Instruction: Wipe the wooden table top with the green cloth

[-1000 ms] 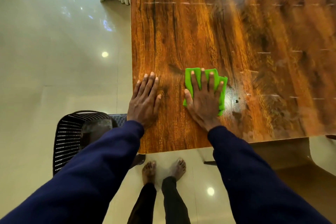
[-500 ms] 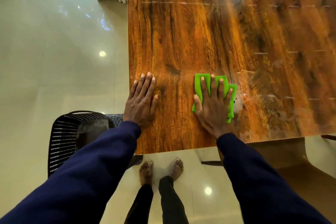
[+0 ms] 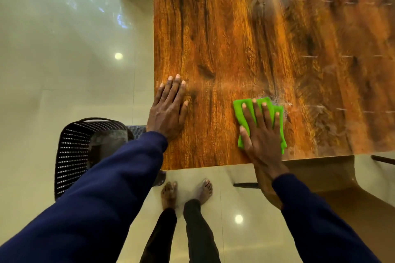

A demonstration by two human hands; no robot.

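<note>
Worktop [image 3: 235,28]: wood-grain top filling upper right of frame; pale streaks and a damp smear at centre right.
Green cloth [image 3: 240,111]: folded, flat on worktop, lower centre right, near its front edge.
Right hand [image 3: 261,134]: fingers straight and spread, pressed flat on cloth, covering much of it.
Left hand [image 3: 168,111]: flat on bare wood at worktop's left edge, fingers straight, holding nothing; well apart from cloth.
Sleeves [image 3: 106,198]: dark blue, both arms.
Chair [image 3: 70,151]: black, perforated, lower left on glossy pale floor [image 3: 64,49].
Feet [image 3: 186,192]: bare, bottom centre.
</note>
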